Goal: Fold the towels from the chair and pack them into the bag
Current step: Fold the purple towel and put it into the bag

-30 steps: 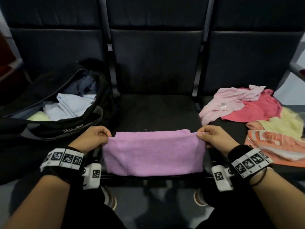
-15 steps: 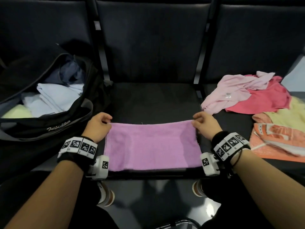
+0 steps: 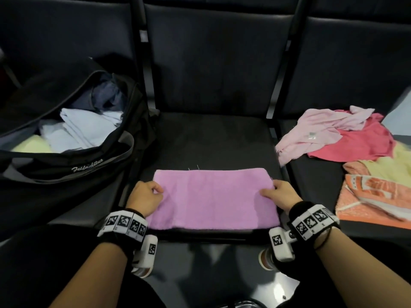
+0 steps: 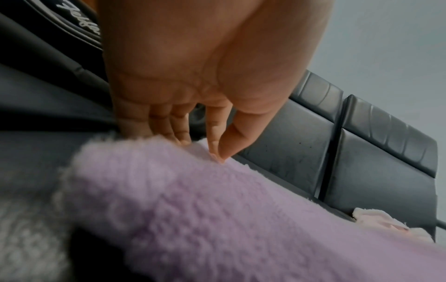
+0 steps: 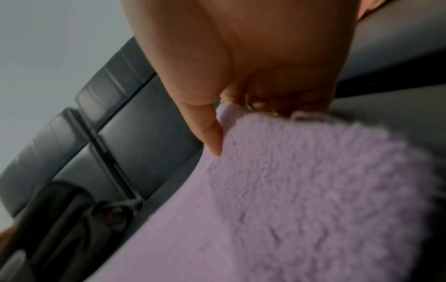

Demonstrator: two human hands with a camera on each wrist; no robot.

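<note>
A purple towel (image 3: 213, 196), folded to a wide rectangle, lies flat on the front of the middle seat (image 3: 211, 143). My left hand (image 3: 153, 192) holds its left edge; thumb and forefinger meet on the pile (image 4: 218, 155), and the other fingers curl at the edge. On the other side my right hand (image 3: 272, 191) pinches the right edge, thumb (image 5: 211, 137) on top and fingers tucked beneath. The open black bag (image 3: 89, 167) stands on the left seat with folded light blue towels (image 3: 73, 130) and a yellow one (image 3: 31, 145) inside.
The right seat holds a loose pile: a pale pink towel (image 3: 320, 132), a red-pink one (image 3: 360, 143), a yellow one (image 3: 391, 165) and an orange patterned one (image 3: 373, 201). Dark seat backs rise behind. Metal frame bars (image 3: 280, 90) separate the seats. My knees are below the seat's front edge.
The towel, held up by its top corners a second ago, now lies flat on the seat. Both hands have slid from the far corners to the middle of its side edges.
</note>
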